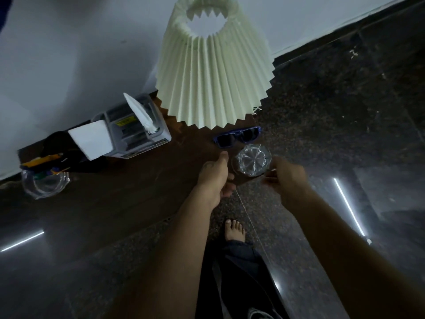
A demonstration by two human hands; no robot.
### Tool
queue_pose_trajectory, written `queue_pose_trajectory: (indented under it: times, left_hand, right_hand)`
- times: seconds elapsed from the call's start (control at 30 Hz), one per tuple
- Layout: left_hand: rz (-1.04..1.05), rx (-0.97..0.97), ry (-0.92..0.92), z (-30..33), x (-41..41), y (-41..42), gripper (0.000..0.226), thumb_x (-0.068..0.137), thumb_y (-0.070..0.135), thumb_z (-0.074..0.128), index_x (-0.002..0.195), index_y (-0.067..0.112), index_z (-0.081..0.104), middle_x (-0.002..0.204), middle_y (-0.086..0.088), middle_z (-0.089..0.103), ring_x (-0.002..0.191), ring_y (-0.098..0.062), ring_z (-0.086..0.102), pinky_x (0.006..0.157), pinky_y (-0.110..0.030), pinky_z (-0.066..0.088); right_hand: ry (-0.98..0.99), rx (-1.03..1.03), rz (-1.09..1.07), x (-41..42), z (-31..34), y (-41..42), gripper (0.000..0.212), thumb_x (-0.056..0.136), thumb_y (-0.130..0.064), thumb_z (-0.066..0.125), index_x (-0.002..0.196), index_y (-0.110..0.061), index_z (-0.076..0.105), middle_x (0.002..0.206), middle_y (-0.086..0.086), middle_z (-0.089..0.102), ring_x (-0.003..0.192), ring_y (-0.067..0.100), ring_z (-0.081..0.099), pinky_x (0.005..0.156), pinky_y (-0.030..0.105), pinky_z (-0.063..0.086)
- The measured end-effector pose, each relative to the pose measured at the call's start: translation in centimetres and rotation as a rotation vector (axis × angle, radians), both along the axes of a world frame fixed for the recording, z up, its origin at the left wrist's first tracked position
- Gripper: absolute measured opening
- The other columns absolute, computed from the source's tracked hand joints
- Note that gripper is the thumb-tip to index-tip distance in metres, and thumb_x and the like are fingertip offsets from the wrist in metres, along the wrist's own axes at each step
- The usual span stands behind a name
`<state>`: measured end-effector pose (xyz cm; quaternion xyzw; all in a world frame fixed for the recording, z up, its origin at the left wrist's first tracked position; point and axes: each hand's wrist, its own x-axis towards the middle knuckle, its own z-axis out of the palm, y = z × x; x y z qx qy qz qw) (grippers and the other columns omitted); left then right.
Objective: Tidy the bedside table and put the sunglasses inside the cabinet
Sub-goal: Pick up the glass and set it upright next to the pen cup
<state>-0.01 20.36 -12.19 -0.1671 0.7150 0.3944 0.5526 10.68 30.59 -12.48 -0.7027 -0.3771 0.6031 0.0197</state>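
Observation:
Blue-framed sunglasses point(239, 137) with dark lenses lie on the dark wooden bedside table point(138, 192), near its right corner and just below the lamp shade. A clear faceted glass point(251, 161) stands in front of them at the table's corner. My right hand point(287, 178) grips the glass from its right side, thumb at the rim and fingers curled low. My left hand point(216, 178) hovers just left of the glass, thumb pointing toward the sunglasses, fingers loosely curled and holding nothing.
A pale pleated lamp shade point(213, 72) hangs over the table's back right. A grey tissue box point(135, 130), a white block point(92, 139), a dark pen holder point(53, 155) and a second clear glass point(44, 184) stand to the left. Dark stone floor and my bare foot point(234, 230) lie below.

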Motion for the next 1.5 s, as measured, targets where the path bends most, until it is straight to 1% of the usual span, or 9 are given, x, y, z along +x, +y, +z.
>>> queue_pose_trajectory:
  times: [0.23,0.33,0.47,0.63,0.87,1.0,1.13,1.4,1.5]
  left_hand:
    - [-0.119,-0.017,-0.145,0.6,-0.1,1.2,0.059,0.093,0.061,0.032,0.103,0.012,0.063,0.074,-0.006,0.066,0.057,-0.019,0.062,0.054,-0.026,0.045]
    - [-0.083,0.009,-0.21,1.0,0.0,1.3,0.06,0.093,0.061,0.031,0.095,0.011,0.064,0.073,-0.006,0.065,0.06,-0.019,0.062,0.053,-0.024,0.045]
    - [-0.005,0.045,-0.288,1.3,0.1,0.8,0.056,0.093,0.057,0.037,0.106,0.009,0.064,0.081,-0.011,0.067,0.066,-0.022,0.066,0.05,-0.025,0.052]
    - [0.115,0.088,-0.311,2.4,-0.3,-1.4,0.039,0.094,0.045,0.045,0.101,0.013,0.064,0.086,-0.011,0.067,0.071,-0.022,0.063,0.053,-0.027,0.054]
    - [0.289,0.075,-0.26,3.3,-0.9,-8.3,0.036,0.095,0.046,0.044,0.093,0.017,0.066,0.077,-0.004,0.069,0.068,-0.018,0.065,0.05,-0.024,0.051]
    - [0.404,0.062,-0.261,3.3,-1.7,-12.9,0.038,0.094,0.048,0.045,0.093,0.017,0.067,0.078,-0.004,0.07,0.066,-0.018,0.066,0.045,-0.022,0.05]
    - [0.508,0.086,-0.235,3.1,-2.5,-17.9,0.04,0.091,0.05,0.048,0.101,0.016,0.067,0.09,-0.008,0.072,0.077,-0.023,0.066,0.053,-0.026,0.05]
    - [0.643,0.105,-0.172,3.7,-3.8,-28.9,0.04,0.09,0.053,0.047,0.103,0.02,0.067,0.089,-0.004,0.075,0.081,-0.021,0.068,0.056,-0.027,0.053]
    - [0.677,0.125,-0.113,4.5,-4.5,-33.2,0.036,0.092,0.05,0.046,0.095,0.021,0.067,0.076,0.0,0.075,0.064,-0.015,0.07,0.047,-0.024,0.052]
  right_hand:
    - [0.138,-0.19,0.088,-1.4,-0.4,0.8,0.037,0.091,-0.036,0.055,0.113,-0.007,0.064,0.116,0.019,0.063,0.092,0.027,0.061,0.046,0.024,0.051]
    - [0.16,-0.233,0.105,-1.6,0.2,0.8,0.035,0.093,-0.032,0.053,0.115,-0.006,0.063,0.108,0.016,0.066,0.081,0.023,0.064,0.047,0.025,0.053]
    - [0.163,-0.269,0.099,-1.6,1.1,0.5,0.027,0.093,-0.026,0.054,0.107,-0.005,0.064,0.092,0.013,0.067,0.072,0.021,0.065,0.047,0.027,0.054]
    - [0.207,-0.248,0.114,-1.9,2.1,-1.8,0.029,0.092,-0.026,0.056,0.111,-0.004,0.061,0.091,0.012,0.068,0.065,0.019,0.067,0.046,0.026,0.053]
    - [0.217,-0.237,0.253,-3.8,2.5,-7.8,0.028,0.091,-0.027,0.058,0.113,-0.009,0.059,0.097,0.011,0.068,0.07,0.02,0.066,0.053,0.031,0.057]
    - [0.209,-0.263,0.312,-5.6,2.6,-11.7,0.021,0.09,-0.026,0.061,0.102,-0.009,0.064,0.091,0.01,0.069,0.07,0.021,0.066,0.049,0.029,0.055]
    - [0.18,-0.271,0.41,-7.7,2.5,-15.9,0.019,0.088,-0.025,0.064,0.094,-0.008,0.067,0.083,0.01,0.071,0.065,0.021,0.068,0.05,0.029,0.053]
    - [0.182,-0.318,0.641,-11.8,3.4,-25.2,0.018,0.088,-0.026,0.063,0.093,-0.01,0.07,0.087,0.011,0.074,0.076,0.026,0.071,0.062,0.039,0.058]
    - [0.213,-0.376,0.748,-13.4,4.0,-28.8,0.023,0.09,-0.023,0.061,0.095,-0.003,0.071,0.092,0.015,0.074,0.079,0.027,0.07,0.072,0.044,0.059]
